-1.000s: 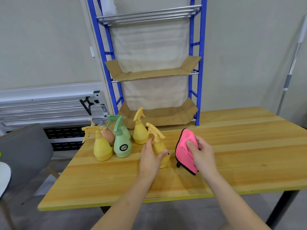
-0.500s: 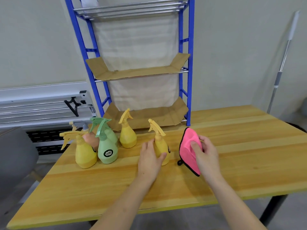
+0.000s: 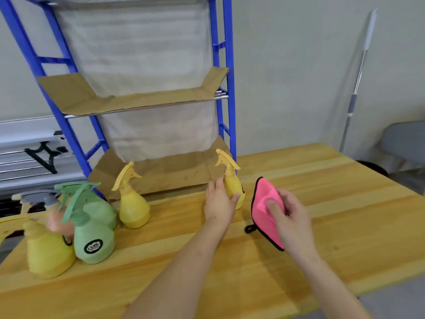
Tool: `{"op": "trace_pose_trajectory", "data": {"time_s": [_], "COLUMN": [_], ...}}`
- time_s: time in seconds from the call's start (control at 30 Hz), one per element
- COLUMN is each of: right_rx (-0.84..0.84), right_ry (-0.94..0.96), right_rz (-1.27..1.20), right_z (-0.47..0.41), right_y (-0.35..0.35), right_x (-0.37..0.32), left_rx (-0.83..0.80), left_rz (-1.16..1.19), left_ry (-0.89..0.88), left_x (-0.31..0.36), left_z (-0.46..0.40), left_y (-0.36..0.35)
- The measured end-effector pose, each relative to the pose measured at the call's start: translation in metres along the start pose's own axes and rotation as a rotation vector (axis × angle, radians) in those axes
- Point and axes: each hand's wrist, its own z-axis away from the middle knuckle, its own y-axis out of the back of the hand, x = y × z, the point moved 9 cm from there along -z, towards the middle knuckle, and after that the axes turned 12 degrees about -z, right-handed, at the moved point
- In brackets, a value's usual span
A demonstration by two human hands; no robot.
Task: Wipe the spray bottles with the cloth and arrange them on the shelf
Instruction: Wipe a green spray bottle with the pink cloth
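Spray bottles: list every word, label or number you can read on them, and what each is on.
No text can be read.
Green spray bottle: round black label, lettering too blurred.
Front yellow bottle: black label edge, mostly hidden.
Yellow bottle in the left hand: dark mark, unreadable.

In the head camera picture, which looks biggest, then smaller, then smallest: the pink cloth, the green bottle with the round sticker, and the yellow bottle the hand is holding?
1. Green bottle, though it is nearer the camera, which may add to its looks.
2. Pink cloth, partly covered by the right hand.
3. Yellow bottle gripped by the left hand, farther back.
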Motion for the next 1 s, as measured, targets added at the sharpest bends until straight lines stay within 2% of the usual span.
{"op": "trace_pose_trajectory", "data": {"time_s": [0.27,0.43,0.83,1.0], "right_rx": [0.041,0.013,-0.148,-0.235], "right_ry": [0.008,0.029,0.004,0.010], "right_rz": [0.009,-0.014,-0.100,-0.123], "right_z": [-0.006,0.001,0.038,0.054], "right_y": [0.016,-0.003,-0.110,-0.151], "right_x": [0.001,-0.008,-0.023,-0.031], "left_rx": [-0.032,-0.046,0.406,0.426], "left_rz": [-0.020,0.095,0.212,0.158], "left_ry": [0.031,0.055,0.134,0.195], "left_x": [0.017,0.002,-0.122,-0.158], "left_z": [-0.026,-0.015,0.071,0.074], "left_y": [-0.011,0.005,0.153,0.184]}}
